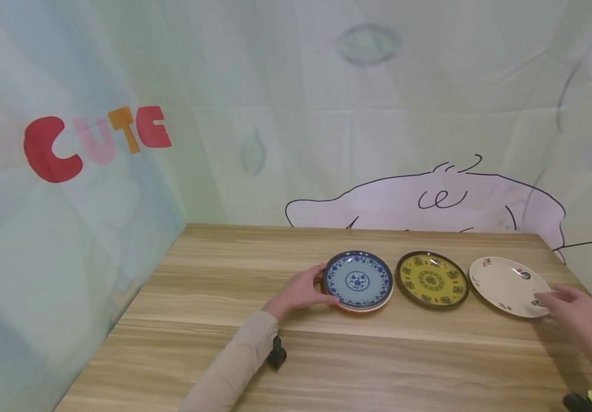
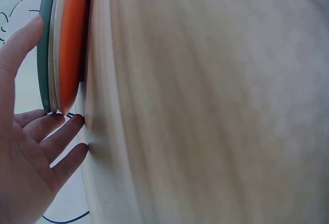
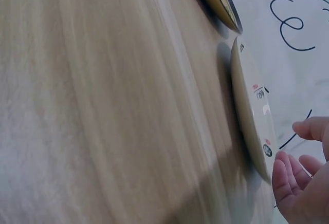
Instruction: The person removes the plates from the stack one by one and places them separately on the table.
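A stack of plates topped by a blue patterned plate [image 1: 358,280] stands on the wooden table. The left wrist view shows its layered rims, with an orange plate [image 2: 73,44] low in the stack. My left hand [image 1: 302,290] is spread at the stack's left side, its thumb touching the top plate's rim and its fingertips at the lower edges. To the right, a white oval plate [image 1: 507,286] with small dark and red prints lies on the table. My right hand [image 1: 576,312] is at its right end, fingertips right at the rim and thumb apart from the fingers [image 3: 288,175].
Between the stack and the white plate lies a yellow plate [image 1: 431,279] with a dark rim. A printed cloth backdrop [image 1: 255,114] rises behind the table [image 1: 213,257] and along its left side. The table's right edge runs close by my right hand.
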`<state>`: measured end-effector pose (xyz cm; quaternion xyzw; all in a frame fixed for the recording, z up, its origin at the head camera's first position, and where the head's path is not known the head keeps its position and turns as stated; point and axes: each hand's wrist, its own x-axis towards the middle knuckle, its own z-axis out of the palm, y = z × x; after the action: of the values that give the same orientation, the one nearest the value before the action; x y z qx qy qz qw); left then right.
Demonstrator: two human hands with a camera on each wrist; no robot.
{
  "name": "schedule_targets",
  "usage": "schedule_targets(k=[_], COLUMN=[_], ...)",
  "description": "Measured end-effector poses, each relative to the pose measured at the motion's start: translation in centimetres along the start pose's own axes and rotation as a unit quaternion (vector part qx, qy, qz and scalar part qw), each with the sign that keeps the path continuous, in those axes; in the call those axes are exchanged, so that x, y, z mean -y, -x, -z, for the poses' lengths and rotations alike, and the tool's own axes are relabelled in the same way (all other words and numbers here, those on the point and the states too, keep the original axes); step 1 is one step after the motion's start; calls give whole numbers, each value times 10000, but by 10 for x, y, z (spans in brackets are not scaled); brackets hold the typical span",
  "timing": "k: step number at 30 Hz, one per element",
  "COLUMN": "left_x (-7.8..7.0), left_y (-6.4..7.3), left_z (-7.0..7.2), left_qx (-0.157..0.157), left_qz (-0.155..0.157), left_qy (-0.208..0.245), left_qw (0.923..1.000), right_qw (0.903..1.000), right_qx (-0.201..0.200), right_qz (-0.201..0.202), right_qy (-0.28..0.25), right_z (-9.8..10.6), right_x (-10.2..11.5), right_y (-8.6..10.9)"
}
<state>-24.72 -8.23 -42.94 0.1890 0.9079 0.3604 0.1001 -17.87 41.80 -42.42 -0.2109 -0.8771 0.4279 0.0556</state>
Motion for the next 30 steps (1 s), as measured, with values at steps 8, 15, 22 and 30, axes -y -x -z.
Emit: schedule_targets(k=[8,15,22,30], left_x=[0,0,0,-1], left_y=[0,1,1,1], left_z=[0,0,0,1], left_qx=[-2,4,23,25], left_qz=[30,35,54,49], left_qy=[-31,-9,0,-33], left_qw=[10000,10000,10000,10000], right_qw=[9816,9729,9696,9576], right_qx=[949,1506,1741,2032], right_qz=[1385,1677,1703,2002], right_qy=[-909,-515,-219,-416], right_z=[-24,-45,-68,-90], right_x=[-11,40,81,108], right_y=[-30,-6,19,33])
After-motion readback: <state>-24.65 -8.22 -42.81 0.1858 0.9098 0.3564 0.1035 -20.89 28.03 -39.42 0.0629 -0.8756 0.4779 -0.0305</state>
